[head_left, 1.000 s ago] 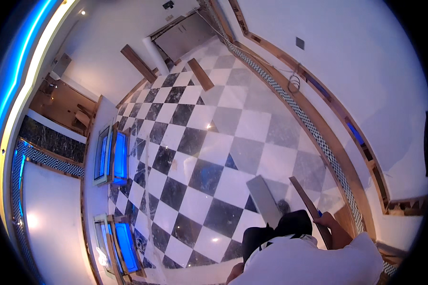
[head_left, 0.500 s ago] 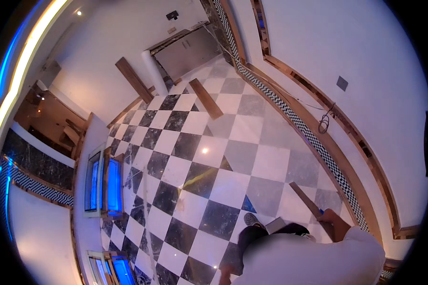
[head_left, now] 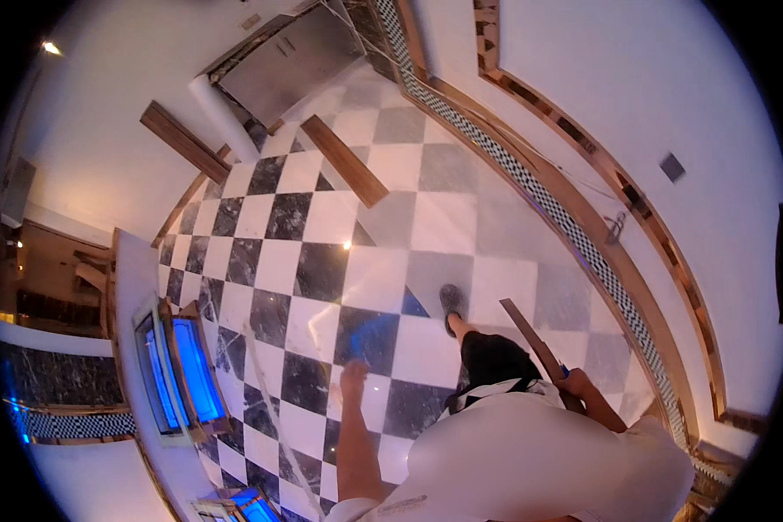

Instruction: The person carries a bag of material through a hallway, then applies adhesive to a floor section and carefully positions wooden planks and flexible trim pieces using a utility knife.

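My right hand [head_left: 576, 381] is closed around a long narrow wooden board [head_left: 531, 337], carried at my right side with its far end pointing forward. A small blue bit shows beside the fingers; what it is I cannot make out. My left hand [head_left: 353, 376] hangs out in front on the left, over the checkered floor, its fingers curled in and nothing visible in them. My dark shoe [head_left: 451, 300] is stepping forward on the tiles, below dark shorts [head_left: 496, 358].
Ahead, a wooden plank [head_left: 346, 161] lies on the floor; another plank [head_left: 183, 139] leans by a white pipe [head_left: 224, 119] and a metal-fronted cabinet [head_left: 278, 74]. Blue-lit frames [head_left: 197, 370] stand left. A checkered trim strip [head_left: 531, 196] and loose cable [head_left: 616, 228] run along the right wall.
I have moved forward, so the cabinet and planks look nearer. My left arm has swung out ahead, and one foot has stepped forward. The board stays in my right hand.
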The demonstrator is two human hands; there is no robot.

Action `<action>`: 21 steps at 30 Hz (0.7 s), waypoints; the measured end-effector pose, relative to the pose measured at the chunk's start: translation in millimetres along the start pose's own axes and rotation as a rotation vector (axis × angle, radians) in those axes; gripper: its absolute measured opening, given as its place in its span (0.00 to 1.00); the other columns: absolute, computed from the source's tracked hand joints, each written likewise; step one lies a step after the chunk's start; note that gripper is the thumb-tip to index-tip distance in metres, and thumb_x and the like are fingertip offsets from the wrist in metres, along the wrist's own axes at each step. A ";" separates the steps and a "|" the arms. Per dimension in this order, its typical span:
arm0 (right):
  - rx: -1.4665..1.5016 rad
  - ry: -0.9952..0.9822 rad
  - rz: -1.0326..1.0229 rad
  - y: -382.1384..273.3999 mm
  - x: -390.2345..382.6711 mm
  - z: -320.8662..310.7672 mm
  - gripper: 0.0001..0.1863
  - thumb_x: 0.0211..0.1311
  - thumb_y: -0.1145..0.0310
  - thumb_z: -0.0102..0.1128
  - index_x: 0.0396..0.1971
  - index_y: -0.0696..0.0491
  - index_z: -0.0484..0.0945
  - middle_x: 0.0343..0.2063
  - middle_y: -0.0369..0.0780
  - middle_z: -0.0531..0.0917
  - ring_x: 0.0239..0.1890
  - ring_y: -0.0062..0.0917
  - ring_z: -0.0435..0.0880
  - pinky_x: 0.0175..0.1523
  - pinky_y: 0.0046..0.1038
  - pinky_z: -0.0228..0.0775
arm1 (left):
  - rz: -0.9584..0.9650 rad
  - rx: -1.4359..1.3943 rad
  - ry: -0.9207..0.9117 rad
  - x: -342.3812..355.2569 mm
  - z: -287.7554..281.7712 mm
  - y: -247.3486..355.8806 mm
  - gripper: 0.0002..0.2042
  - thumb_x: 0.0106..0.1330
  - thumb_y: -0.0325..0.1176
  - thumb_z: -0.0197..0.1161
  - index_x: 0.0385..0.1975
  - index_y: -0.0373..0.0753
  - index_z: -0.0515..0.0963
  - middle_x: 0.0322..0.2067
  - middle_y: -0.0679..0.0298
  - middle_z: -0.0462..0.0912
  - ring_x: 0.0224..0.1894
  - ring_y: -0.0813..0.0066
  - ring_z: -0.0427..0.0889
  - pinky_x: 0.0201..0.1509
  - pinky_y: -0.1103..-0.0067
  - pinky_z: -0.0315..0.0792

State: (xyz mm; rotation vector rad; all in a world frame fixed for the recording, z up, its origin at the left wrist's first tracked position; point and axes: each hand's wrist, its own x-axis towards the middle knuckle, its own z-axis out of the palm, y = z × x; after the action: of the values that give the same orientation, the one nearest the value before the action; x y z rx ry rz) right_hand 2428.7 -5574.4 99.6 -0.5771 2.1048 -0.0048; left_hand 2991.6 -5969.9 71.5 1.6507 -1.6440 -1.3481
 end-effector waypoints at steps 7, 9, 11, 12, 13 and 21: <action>-0.055 0.032 -0.085 -212.2 133.4 -98.7 0.40 0.33 0.39 0.73 0.30 0.67 0.83 0.32 0.57 0.85 0.37 0.47 0.87 0.43 0.41 0.79 | -0.676 -0.335 -0.441 29.5 1.1 -38.5 0.12 0.67 0.29 0.55 0.48 0.37 0.80 0.38 0.62 0.84 0.37 0.72 0.84 0.34 0.75 0.78; -0.098 0.047 -0.104 -265.0 165.9 -129.7 0.42 0.33 0.38 0.73 0.32 0.68 0.83 0.34 0.59 0.85 0.38 0.48 0.86 0.45 0.40 0.78 | -0.842 -0.363 -0.241 35.5 5.9 -11.2 0.14 0.67 0.32 0.56 0.49 0.35 0.78 0.41 0.57 0.84 0.40 0.64 0.84 0.37 0.70 0.80; -0.130 0.016 -0.146 -312.8 204.7 -158.2 0.43 0.33 0.37 0.73 0.33 0.67 0.83 0.35 0.58 0.85 0.41 0.47 0.86 0.48 0.40 0.78 | -0.938 -0.410 -0.083 50.3 3.8 -0.1 0.16 0.68 0.34 0.55 0.51 0.33 0.75 0.43 0.49 0.83 0.42 0.55 0.85 0.40 0.65 0.81; -0.101 -0.001 -0.124 -329.6 224.5 -170.1 0.43 0.33 0.37 0.73 0.34 0.67 0.83 0.36 0.58 0.85 0.41 0.47 0.86 0.47 0.39 0.78 | -0.924 -0.419 -0.047 62.2 1.5 10.3 0.16 0.69 0.35 0.55 0.52 0.32 0.74 0.44 0.46 0.83 0.43 0.52 0.85 0.41 0.63 0.81; -0.135 -0.029 -0.126 -360.1 240.0 -185.0 0.42 0.33 0.37 0.73 0.34 0.67 0.84 0.36 0.58 0.85 0.40 0.46 0.86 0.47 0.39 0.78 | -0.953 -0.414 -0.013 73.5 1.1 15.8 0.16 0.69 0.35 0.54 0.51 0.32 0.74 0.43 0.46 0.83 0.42 0.51 0.85 0.41 0.62 0.82; -0.258 -0.004 -0.148 -517.5 367.3 -259.6 0.41 0.33 0.36 0.73 0.32 0.65 0.85 0.34 0.55 0.86 0.38 0.45 0.87 0.45 0.38 0.78 | -0.891 -0.283 -0.160 341.3 -0.8 32.7 0.12 0.66 0.37 0.56 0.41 0.37 0.79 0.40 0.54 0.84 0.39 0.57 0.84 0.42 0.62 0.80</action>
State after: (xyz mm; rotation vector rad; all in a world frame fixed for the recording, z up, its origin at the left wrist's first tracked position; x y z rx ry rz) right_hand 2259.9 -6238.4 72.8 -0.8844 2.0683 0.1859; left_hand 2912.7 -6293.7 -8.9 2.2252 -0.6917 -2.0329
